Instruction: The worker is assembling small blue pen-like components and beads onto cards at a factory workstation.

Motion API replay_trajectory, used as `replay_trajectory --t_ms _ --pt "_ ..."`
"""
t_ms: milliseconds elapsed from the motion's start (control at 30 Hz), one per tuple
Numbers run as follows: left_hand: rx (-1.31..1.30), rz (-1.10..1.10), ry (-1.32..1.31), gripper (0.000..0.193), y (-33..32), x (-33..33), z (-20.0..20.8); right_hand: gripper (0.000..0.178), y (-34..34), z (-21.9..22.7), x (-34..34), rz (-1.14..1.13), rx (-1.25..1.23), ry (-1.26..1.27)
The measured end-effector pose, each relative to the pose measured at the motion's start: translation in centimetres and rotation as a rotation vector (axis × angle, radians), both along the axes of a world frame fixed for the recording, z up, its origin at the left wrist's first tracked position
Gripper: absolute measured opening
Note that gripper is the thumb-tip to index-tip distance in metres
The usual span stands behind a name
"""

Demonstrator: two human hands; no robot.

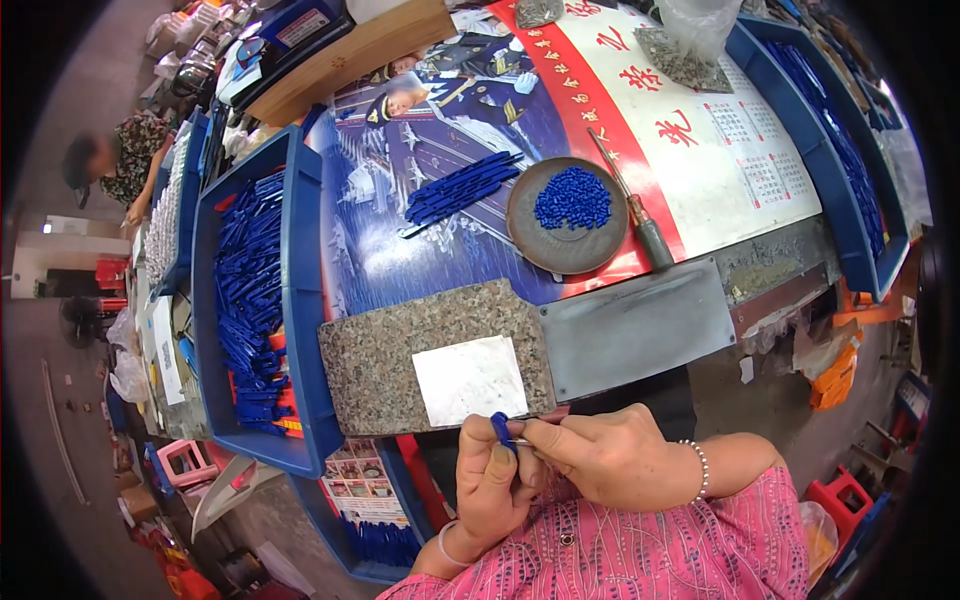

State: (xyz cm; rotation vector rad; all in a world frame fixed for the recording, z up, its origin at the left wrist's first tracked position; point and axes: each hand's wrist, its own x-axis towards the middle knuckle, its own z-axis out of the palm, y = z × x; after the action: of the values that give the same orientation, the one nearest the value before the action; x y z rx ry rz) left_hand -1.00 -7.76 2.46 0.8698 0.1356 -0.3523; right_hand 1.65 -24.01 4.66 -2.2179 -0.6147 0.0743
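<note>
My left hand [490, 485] is closed on a slim blue plastic part [502, 430], which sticks up between thumb and fingers. Close beside it, my right hand [612, 458] is pinched shut, with a thin metallic piece [520, 442] reaching from its fingertips to the blue part. Its kind is too small to make out. Just beyond both hands lies a white paper sheet [470, 380] on a speckled stone slab [370, 355]. Farther off, a round brown dish [530, 245] holds many small blue pieces. Left of the dish is a pile of long blue strips [460, 190].
Blue trays [305, 290] of blue plastic parts stand left, with another tray [840, 215] at far right. A screwdriver [652, 235] lies beside the dish. A grey metal plate [640, 325] adjoins the slab. Another person [125, 165] is at the far left.
</note>
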Motion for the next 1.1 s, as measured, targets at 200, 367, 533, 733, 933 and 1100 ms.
replay_trajectory --t_ms 200,367,533,733,933,1100 --pt "-0.349 -0.058 0.145 0.024 0.7 0.5 0.7 0.034 0.7 -0.1 -0.7 -0.025 0.323 0.154" --pt "-0.413 -0.093 0.275 0.023 0.9 0.6 0.6 0.034 0.4 0.2 -0.3 -0.002 0.226 0.149" --pt "-0.381 -0.037 0.278 0.021 1.0 0.7 0.4 0.039 0.5 0.8 -0.1 0.027 0.145 0.122" --pt "-0.326 -0.025 0.211 0.021 0.9 1.0 0.1 0.042 0.8 0.6 0.1 0.017 0.159 0.133" --pt "-0.303 -0.008 0.217 0.021 0.8 1.0 -0.3 0.042 0.8 0.5 0.4 0.002 0.168 0.131" --pt "-0.312 0.002 0.223 0.023 0.8 0.9 -0.7 0.044 0.9 0.8 0.4 -0.017 0.151 0.128"
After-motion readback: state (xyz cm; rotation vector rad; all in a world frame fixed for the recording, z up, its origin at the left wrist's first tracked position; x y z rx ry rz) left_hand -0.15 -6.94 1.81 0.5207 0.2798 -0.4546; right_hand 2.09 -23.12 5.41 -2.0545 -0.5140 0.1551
